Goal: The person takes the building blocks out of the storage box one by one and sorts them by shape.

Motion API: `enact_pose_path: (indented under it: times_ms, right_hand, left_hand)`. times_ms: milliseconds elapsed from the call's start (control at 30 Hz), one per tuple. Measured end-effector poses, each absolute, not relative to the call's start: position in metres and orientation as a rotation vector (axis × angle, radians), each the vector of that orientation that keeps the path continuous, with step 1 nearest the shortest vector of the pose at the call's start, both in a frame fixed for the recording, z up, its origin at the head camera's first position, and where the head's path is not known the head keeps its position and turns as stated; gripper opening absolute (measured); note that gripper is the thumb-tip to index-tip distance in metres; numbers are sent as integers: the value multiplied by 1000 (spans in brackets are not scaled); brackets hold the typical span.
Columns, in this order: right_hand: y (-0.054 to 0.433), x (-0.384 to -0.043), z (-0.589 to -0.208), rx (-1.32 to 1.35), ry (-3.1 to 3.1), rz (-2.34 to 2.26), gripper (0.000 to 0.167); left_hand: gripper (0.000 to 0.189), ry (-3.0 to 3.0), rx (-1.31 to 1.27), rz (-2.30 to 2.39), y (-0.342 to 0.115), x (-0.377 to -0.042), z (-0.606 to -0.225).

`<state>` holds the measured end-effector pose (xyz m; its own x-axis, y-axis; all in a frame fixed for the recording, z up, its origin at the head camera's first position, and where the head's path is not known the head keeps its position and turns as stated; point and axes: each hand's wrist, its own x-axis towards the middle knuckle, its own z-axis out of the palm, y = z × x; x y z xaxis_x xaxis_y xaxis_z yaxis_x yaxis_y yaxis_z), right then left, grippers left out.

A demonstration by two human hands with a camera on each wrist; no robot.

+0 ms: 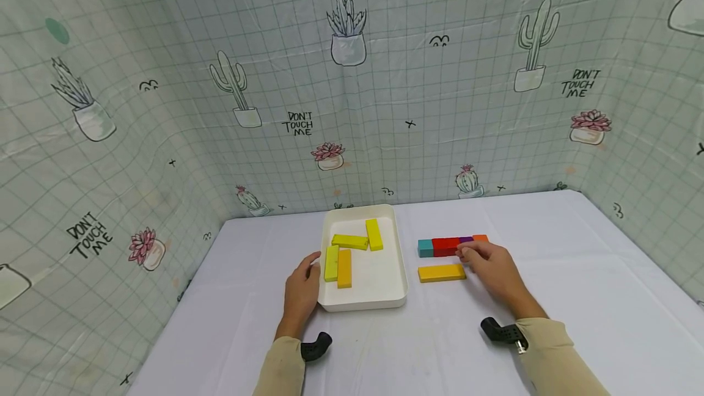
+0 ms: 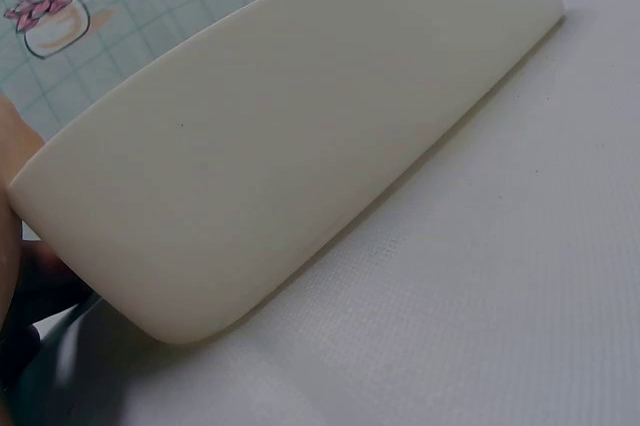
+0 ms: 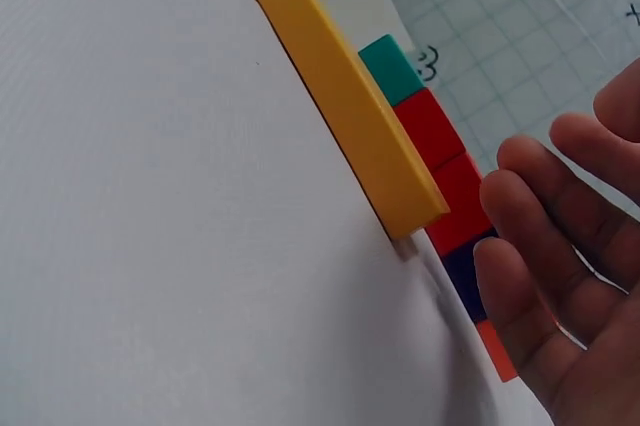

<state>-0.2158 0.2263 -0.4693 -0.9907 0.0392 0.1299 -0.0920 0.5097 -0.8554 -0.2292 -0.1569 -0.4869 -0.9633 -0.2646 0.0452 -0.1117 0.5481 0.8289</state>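
Note:
Beside the left wall of a white tray (image 1: pixel 374 298) rests my left hand (image 1: pixel 301 289), its fingers against the tray's side. The left wrist view shows the tray's outer wall (image 2: pixel 300 116) up close. My right hand (image 1: pixel 491 267) hovers at a row of coloured blocks, fingers loosely bent and nothing visibly held. That row runs from a teal block (image 1: pixel 425 249) through red blocks (image 1: pixel 444 247) and a purple block (image 3: pixel 468 268) to an orange block (image 3: pixel 495 349), partly hidden by the hand. A yellow-orange bar (image 1: pixel 442 272) lies just in front of the row.
Inside the tray are several bars: a yellow bar (image 1: pixel 374 234) at the back right, another yellow bar (image 1: pixel 349 241) lying crosswise, a yellow-green bar (image 1: pixel 331 263) and a yellow-orange bar (image 1: pixel 344 269). A white cloth (image 1: pixel 236 286) covers the table; a patterned curtain (image 1: pixel 385 96) hangs behind.

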Motion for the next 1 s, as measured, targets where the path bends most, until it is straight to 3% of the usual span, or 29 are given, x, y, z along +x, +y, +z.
enact_pose_path:
  times_ms: [600,1000]
  right_hand:
    - [213,-217,-455,140,-2488,1703,39]
    - [158,-231,-441,181,-2475,1884,36]
  left_hand:
    - [40,-2615,309,-1390,-157,-229,-485]
    - [40,-2602,311,-1404,-158,-229,-486]
